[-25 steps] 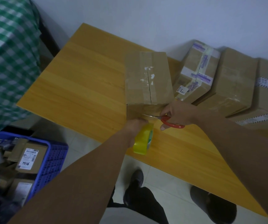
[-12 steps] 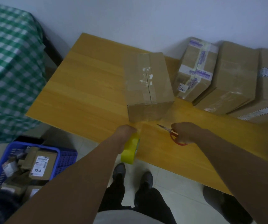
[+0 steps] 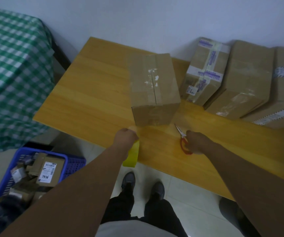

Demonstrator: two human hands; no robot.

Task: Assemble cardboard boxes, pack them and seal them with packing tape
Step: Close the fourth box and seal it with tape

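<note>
A closed cardboard box (image 3: 155, 86) with clear tape along its top seam stands on the wooden table (image 3: 93, 93). Just in front of it, at the table's near edge, my left hand (image 3: 126, 136) grips a yellow-green tape roll (image 3: 132, 155) that hangs below the hand. My right hand (image 3: 197, 142) holds red-handled scissors (image 3: 183, 140) low over the table, blades pointing toward the box's near right corner. Neither hand touches the box.
Three taped boxes (image 3: 204, 72) (image 3: 244, 81) (image 3: 283, 93) lean along the wall at the back right. A blue crate (image 3: 69, 161) of small parcels sits on the floor to the left. A green checked cloth (image 3: 12, 69) covers something at the far left. My feet stand below the table edge.
My right hand drew the scissors back from the box's front face down to the table. My left hand pulled the tape roll away from the box toward the table edge.
</note>
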